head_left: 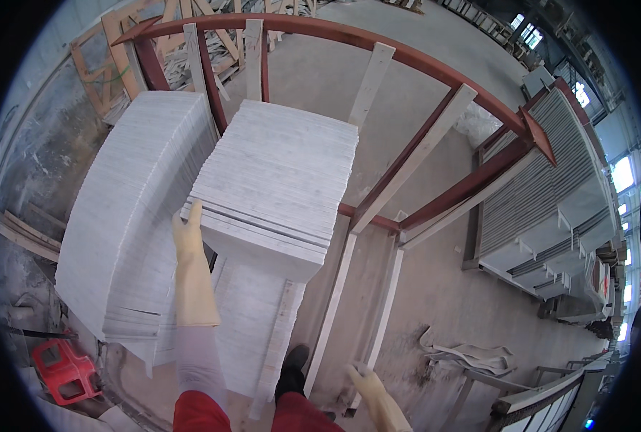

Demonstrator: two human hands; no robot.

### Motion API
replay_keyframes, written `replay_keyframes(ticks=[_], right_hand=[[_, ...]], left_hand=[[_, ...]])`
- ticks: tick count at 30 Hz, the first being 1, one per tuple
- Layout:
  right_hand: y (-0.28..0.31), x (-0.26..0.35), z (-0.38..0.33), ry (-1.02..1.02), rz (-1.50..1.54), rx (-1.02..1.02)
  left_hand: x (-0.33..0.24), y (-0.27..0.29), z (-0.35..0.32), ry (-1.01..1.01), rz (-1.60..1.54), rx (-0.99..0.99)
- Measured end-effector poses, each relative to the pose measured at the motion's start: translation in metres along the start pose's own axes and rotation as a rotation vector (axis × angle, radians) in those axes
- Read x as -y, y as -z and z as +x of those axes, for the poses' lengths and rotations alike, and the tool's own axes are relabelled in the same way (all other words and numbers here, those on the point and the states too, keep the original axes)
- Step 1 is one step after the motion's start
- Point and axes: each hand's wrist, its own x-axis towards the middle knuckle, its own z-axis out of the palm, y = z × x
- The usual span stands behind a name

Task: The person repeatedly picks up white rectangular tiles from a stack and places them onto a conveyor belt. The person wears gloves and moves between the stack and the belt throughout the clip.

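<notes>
A stack of pale grey stone slabs (281, 162) stands on edge in front of me, with a thin gap behind its nearest slabs. My left hand (188, 225), in a cream rubber glove, grips the left upper corner of the front slab (263, 245); its thumb lies near the top edge and the other fingers are partly hidden. My right hand (364, 380), gloved the same, hangs low at the right, apart from the slabs. Its fingers look loosely apart and hold nothing, though slightly blurred. Below it runs a pale rail (378, 317) of the rack.
Another slab stack (130, 194) stands close on the left. A red-brown metal rack frame (320, 30) with pale wooden strips curves behind. A red plastic stool (65, 371) lies lower left. Crumpled strips (472, 358) lie on the floor, right. More slabs (544, 173) stand far right.
</notes>
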Motion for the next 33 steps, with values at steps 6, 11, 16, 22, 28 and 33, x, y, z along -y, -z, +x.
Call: replay_keyframes(ticks=[6, 11, 16, 22, 28, 33], right_hand=[[0.011, 0.165, 0.013, 0.191, 0.325, 0.096], [0.002, 0.240, 0.021, 0.545, 0.105, -0.262], [-0.008, 0.264, 0.029, 0.630, -0.054, -0.430], [-0.021, 0.265, 0.037, 0.633, 0.070, -0.500], [-0.031, 0.271, 0.042, 0.693, 0.213, -0.365], [-0.044, 0.259, 0.040, 0.681, 0.226, -0.139]], left_hand=[[-0.024, 0.005, -0.029, 0.091, 0.035, -0.120], [-0.031, 0.021, -0.028, 0.098, 0.145, -0.050], [-0.043, 0.033, -0.010, 0.180, 0.309, 0.147], [-0.028, 0.034, 0.007, 0.042, 0.406, 0.165], [0.013, 0.039, -0.018, -0.013, -0.273, 0.167], [0.029, 0.067, -0.029, -0.029, -0.466, 0.325]])
